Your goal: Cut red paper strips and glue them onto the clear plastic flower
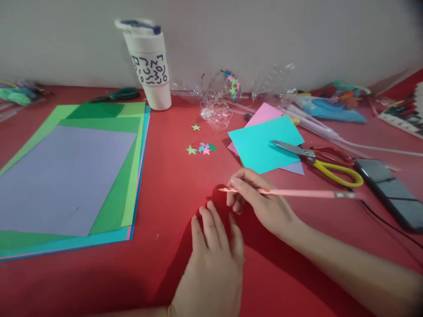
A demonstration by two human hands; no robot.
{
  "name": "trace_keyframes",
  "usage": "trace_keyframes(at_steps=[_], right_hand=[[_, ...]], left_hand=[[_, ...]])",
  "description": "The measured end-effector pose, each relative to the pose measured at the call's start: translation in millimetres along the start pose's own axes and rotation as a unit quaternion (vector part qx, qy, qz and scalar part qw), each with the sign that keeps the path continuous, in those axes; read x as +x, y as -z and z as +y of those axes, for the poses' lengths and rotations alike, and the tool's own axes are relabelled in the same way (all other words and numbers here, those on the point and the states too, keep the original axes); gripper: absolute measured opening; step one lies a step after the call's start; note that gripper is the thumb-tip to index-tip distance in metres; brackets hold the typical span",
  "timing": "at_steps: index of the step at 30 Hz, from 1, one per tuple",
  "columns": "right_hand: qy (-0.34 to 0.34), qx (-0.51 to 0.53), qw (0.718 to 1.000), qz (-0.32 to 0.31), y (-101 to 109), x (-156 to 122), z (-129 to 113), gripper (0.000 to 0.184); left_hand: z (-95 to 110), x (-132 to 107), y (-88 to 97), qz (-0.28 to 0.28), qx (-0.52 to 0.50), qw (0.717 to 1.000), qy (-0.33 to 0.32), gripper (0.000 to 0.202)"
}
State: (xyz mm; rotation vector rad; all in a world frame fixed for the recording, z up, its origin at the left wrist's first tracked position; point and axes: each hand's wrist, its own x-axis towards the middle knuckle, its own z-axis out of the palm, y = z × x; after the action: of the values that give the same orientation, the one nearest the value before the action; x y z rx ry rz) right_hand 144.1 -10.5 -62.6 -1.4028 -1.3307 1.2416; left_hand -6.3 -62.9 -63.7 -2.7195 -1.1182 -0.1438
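The fingers of the right hand (264,207) grasp the pencil (297,193), its tip pointing to 9 o'clock; those of the left hand (213,264) lie released and spread. Bare surface (165,189) runs between the left hand and the edge of the paper stack (69,176) at its 10 o'clock. From the right hand: stars (206,151) at 10, cup (152,68) at 11, cards (261,138) close at 12, scissors (309,152) overlapping them at 2, phone (390,189) at 3.

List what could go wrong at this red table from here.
A sweep of the right hand, which holds the pencil, might scatter the loose paper stars.
Pulling at the turquoise sheet might drag the scissors resting partly on it.
A careless reach might tip the tall cup beside the paper stack.
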Motion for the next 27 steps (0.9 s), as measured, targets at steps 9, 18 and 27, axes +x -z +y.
trace_keyframes(at_steps=[9,18,27], right_hand=[[-0.021,-0.01,1.0,0.015,11,-14,-4,0.022],[0.007,-0.115,0.992,-0.048,40,17,-1,0.003],[0.063,-0.137,0.988,-0.022,39,10,2,0.008]], left_hand=[[-9,11,-3.3,-0.001,-0.053,0.999,0.001,0.048],[-15,17,-5.5,-0.006,-0.086,0.995,-0.042,0.047],[-18,16,-16.4,0.003,-0.075,0.993,-0.089,0.054]])
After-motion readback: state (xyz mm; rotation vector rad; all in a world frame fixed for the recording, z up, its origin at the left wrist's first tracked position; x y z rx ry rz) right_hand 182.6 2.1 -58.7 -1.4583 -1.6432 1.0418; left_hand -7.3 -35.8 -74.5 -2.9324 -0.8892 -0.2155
